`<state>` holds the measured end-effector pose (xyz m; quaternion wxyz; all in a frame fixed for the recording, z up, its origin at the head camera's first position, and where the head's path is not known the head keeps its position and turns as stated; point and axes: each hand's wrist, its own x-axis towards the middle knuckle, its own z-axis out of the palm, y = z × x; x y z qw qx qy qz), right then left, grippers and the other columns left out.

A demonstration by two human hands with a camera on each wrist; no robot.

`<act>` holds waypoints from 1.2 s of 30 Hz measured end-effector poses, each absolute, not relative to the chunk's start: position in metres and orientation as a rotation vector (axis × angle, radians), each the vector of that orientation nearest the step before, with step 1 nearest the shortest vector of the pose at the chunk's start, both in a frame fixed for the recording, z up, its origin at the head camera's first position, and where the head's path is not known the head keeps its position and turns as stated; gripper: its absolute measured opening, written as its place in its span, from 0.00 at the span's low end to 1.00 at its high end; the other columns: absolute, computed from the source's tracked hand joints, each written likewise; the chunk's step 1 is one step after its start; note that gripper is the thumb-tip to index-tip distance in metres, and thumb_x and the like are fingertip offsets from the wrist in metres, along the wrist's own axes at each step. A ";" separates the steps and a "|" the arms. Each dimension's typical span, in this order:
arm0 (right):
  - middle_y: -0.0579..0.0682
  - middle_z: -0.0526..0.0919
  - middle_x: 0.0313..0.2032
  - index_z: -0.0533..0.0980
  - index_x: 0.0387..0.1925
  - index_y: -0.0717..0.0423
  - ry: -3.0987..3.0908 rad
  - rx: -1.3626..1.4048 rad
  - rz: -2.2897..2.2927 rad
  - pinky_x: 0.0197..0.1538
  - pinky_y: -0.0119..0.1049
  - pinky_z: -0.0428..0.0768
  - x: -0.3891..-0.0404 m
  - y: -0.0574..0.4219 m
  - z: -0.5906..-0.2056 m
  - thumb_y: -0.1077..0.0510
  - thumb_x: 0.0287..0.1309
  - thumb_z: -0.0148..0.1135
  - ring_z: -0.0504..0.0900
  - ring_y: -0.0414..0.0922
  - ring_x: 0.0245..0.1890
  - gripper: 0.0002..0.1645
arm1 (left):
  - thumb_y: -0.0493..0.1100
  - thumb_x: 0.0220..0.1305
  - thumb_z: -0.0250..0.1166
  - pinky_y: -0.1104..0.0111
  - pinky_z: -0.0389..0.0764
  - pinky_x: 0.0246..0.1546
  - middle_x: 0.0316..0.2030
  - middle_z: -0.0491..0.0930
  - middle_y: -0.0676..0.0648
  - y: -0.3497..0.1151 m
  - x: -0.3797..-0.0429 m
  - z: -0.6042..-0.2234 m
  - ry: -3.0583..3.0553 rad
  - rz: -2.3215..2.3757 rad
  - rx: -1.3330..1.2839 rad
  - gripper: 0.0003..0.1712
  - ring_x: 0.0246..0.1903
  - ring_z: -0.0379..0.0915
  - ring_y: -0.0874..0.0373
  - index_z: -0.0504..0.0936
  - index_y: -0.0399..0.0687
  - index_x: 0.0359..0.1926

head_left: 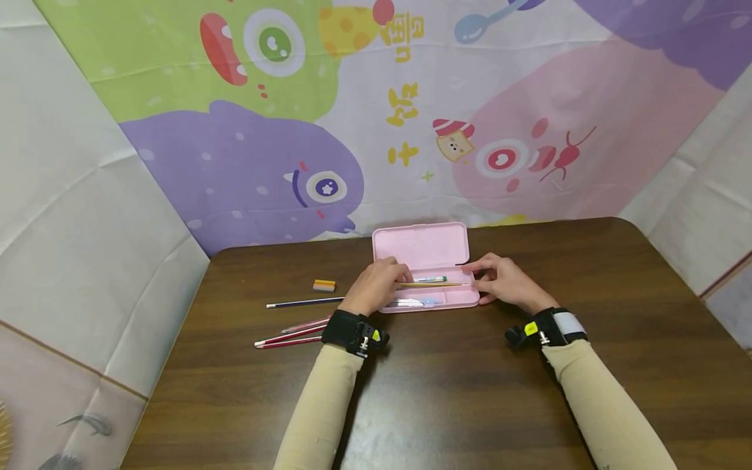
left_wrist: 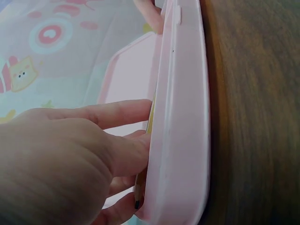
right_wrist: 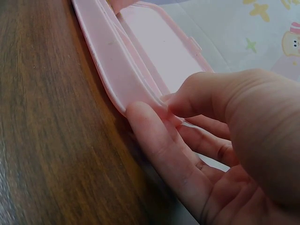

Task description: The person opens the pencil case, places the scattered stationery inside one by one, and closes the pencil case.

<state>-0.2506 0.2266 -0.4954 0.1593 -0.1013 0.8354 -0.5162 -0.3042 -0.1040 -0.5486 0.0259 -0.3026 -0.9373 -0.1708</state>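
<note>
A pink pencil case (head_left: 461, 297) lies unfolded on the table, its lid (head_left: 420, 243) tilted back behind it. My left hand (head_left: 373, 287) reaches into the left part and pinches a yellow pencil (head_left: 437, 284) lengthwise over the case. In the left wrist view the pencil's dark sharpened tip (left_wrist: 137, 204) shows below the fingers. My right hand (head_left: 510, 284) grips the case's right end; in the right wrist view its thumb (right_wrist: 190, 96) is at the rim and a finger presses the outer wall. Inside lie a small green-ended item (head_left: 431, 279) and a clear and light-blue item (head_left: 420, 302).
Left of the case, a dark blue pencil (head_left: 302, 303) and several red pencils (head_left: 288, 339) lie on the wooden table (head_left: 446, 405). An orange and white eraser (head_left: 324, 285) sits behind them. A printed cartoon cloth (head_left: 282, 150) hangs behind the table's back edge.
</note>
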 end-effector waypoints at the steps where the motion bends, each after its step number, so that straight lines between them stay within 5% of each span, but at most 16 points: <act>1: 0.66 0.72 0.62 0.79 0.73 0.68 2.388 -0.289 -1.475 0.40 0.32 0.92 -0.251 0.227 -0.495 0.67 0.75 0.69 0.79 0.49 0.43 0.28 | 0.36 0.74 0.74 0.61 0.86 0.56 0.44 0.86 0.55 -0.104 -0.304 -0.548 -2.897 -0.532 -0.933 0.13 0.46 0.84 0.58 0.92 0.63 0.50; 21: 0.65 0.72 0.61 0.80 0.73 0.67 2.386 -0.292 -1.472 0.40 0.32 0.92 -0.251 0.227 -0.494 0.67 0.75 0.68 0.79 0.48 0.43 0.28 | 0.39 0.73 0.74 0.62 0.86 0.50 0.38 0.91 0.58 -0.103 -0.306 -0.548 -2.864 -0.526 -0.871 0.15 0.41 0.87 0.61 0.99 0.70 0.41; 36: 0.65 0.72 0.59 0.80 0.72 0.68 2.410 -0.298 -1.457 0.40 0.32 0.92 -0.250 0.226 -0.496 0.67 0.75 0.68 0.78 0.48 0.42 0.27 | 0.41 0.74 0.74 0.61 0.87 0.51 0.38 0.92 0.58 -0.102 -0.305 -0.548 -2.882 -0.548 -0.893 0.11 0.40 0.86 0.62 0.98 0.66 0.43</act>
